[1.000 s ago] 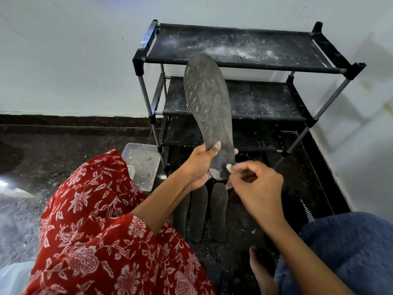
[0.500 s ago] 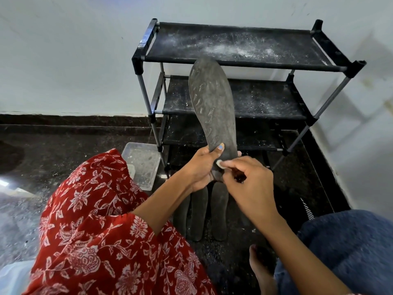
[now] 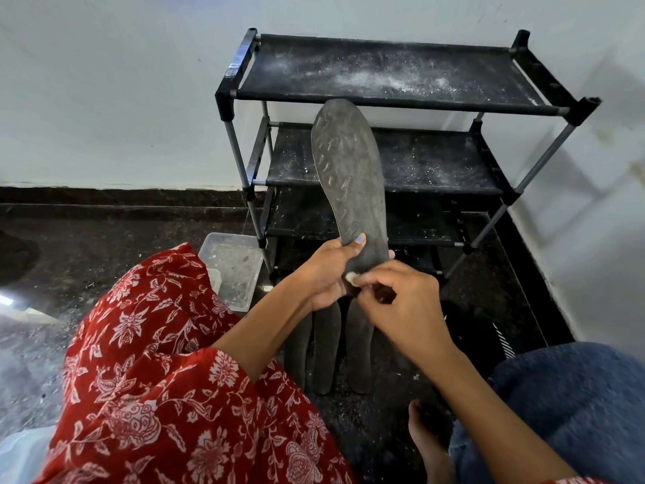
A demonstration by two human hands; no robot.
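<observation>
The right hand [image 3: 401,298] has slid left across the heel of the insole [image 3: 349,176]. It pinches a white bit [image 3: 350,277], which now touches the left hand [image 3: 328,270]. The left hand grips the insole upright at frame centre, before the shoe rack [image 3: 544,110]. Both hands hide the heel. Bare floor [image 3: 104,239] lies to the left.

Worn on the head, wide-angle, facing forward and down, close above the left hand [image 3: 328,270], right hand [image 3: 405,302] and insole [image 3: 349,176], shoe rack [image 3: 384,71] beyond.
</observation>
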